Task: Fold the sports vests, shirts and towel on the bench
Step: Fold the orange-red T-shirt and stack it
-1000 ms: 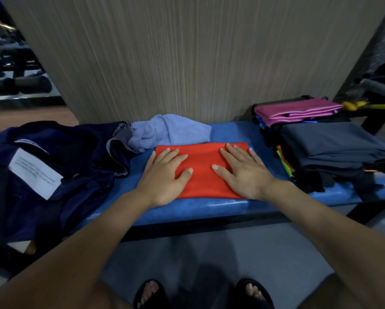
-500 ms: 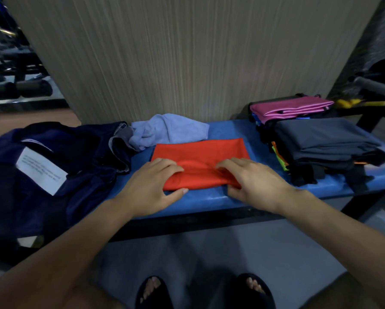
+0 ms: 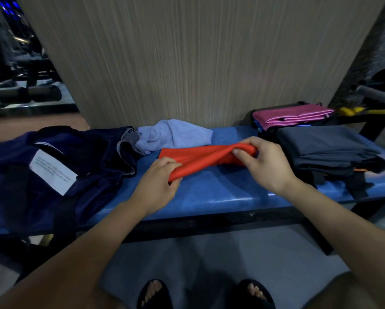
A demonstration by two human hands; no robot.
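Note:
A folded red garment (image 3: pixel 206 159) is partly lifted off the middle of the blue bench (image 3: pixel 220 192). My left hand (image 3: pixel 159 185) grips its near left corner. My right hand (image 3: pixel 263 163) pinches its right end and holds it raised above the pad. Behind the red garment lies a crumpled light blue towel (image 3: pixel 176 134). A dark navy garment (image 3: pixel 60 166) with a white label is spread unfolded over the bench's left end. On the right end stands a pile of folded clothes with a dark grey piece (image 3: pixel 325 146) on top and a folded pink piece (image 3: pixel 292 115) behind it.
A wood-grain wall panel (image 3: pixel 198 59) rises directly behind the bench. Gym equipment (image 3: pixel 26 92) stands on the far left, and a metal frame with a yellow strap (image 3: pixel 352 111) is at the far right. My sandalled feet (image 3: pixel 205 295) are on the grey floor below.
Both hands went from pressing flat on the red garment to gripping its near edge. They have since lifted it, the right end raised and carried toward the back right.

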